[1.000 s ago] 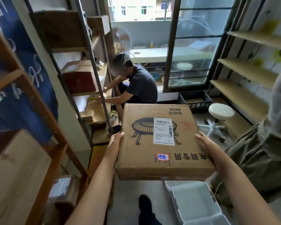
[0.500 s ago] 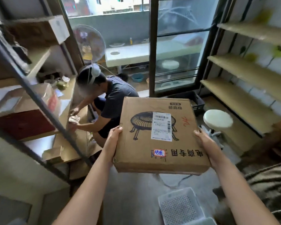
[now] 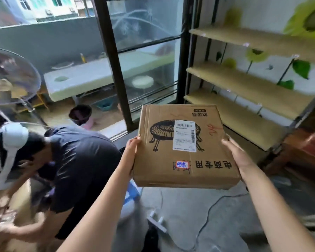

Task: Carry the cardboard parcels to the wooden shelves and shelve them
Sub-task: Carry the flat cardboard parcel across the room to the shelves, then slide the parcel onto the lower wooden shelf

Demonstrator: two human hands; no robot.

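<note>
— While a second person (image 3: pixel 76 171) in a dark T-shirt crouches at far left beneath a round wire-guarded fan (image 3: pixel 9 79), what is being carried past the dark-framed glass door (image 3: pixel 116 66)?

— One flat, nearly square cardboard parcel (image 3: pixel 185 146), held level at chest height in mid-frame, above the grey concrete floor (image 3: pixel 198 206). Its printed lettering reads upside down to the wearer, so its top edge points back toward the carrier; its slightly longer side appears to run away from the camera toward the door.

— And the grip?

— The left hand (image 3: pixel 132 151) is flattened along the parcel's left edge, thumb over the top face. The right hand (image 3: pixel 235 153) clasps the right edge, fingers extended along the side. The two palms squeeze the box between them.

— Markings?

— One white barcode label (image 3: pixel 184 136) stuck over a line drawing of a round, legged heater, plus one small handwritten sticker (image 3: pixel 182 164) bordered in red. The brown board is creased.

— To the right?

— Three pale wooden shelves (image 3: pixel 244 95) on slim metal uprights stand against a wall painted with green flowers, well apart from the parcel.
</note>
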